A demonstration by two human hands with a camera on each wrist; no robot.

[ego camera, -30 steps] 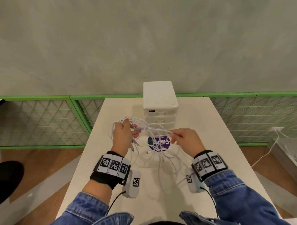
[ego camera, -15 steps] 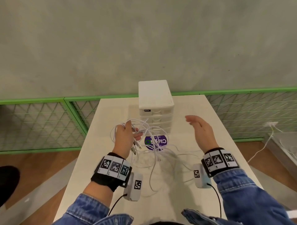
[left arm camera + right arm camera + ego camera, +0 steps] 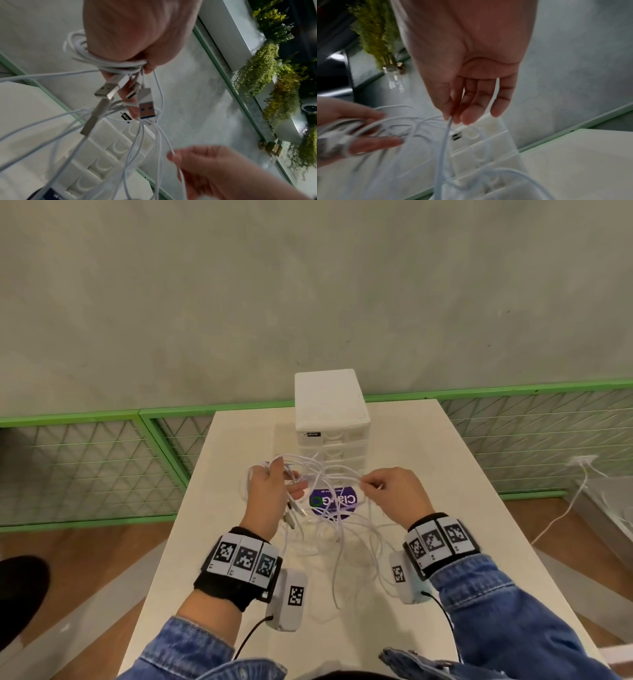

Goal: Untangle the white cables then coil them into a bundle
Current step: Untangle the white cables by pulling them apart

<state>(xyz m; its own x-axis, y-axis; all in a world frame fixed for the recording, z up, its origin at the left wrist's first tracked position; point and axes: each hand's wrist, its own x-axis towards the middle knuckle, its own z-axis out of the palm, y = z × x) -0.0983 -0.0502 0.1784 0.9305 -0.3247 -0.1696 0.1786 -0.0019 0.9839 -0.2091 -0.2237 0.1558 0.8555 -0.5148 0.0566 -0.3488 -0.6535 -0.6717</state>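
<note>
Several thin white cables (image 3: 329, 474) stretch between my two hands above the table, with loose strands (image 3: 342, 556) trailing down onto it. My left hand (image 3: 270, 491) grips a coil of cable loops (image 3: 109, 65) wound around it, and USB plugs (image 3: 145, 104) dangle below the fingers. My right hand (image 3: 387, 491) pinches one strand (image 3: 447, 129) between thumb and fingertips, a little to the right of the left hand. The left hand (image 3: 351, 129) shows blurred in the right wrist view, and the right hand (image 3: 205, 169) shows low in the left wrist view.
A white drawer box (image 3: 330, 412) stands at the back of the white table (image 3: 462, 508), right behind the cables. A purple round sticker (image 3: 334, 501) lies under the strands. Green mesh fencing (image 3: 85, 467) runs behind the table. Another white cable (image 3: 561, 508) lies on the floor at right.
My right hand let go and swung out to the right, then came back and now pinches a strand near the left hand. The left hand kept its coil.
</note>
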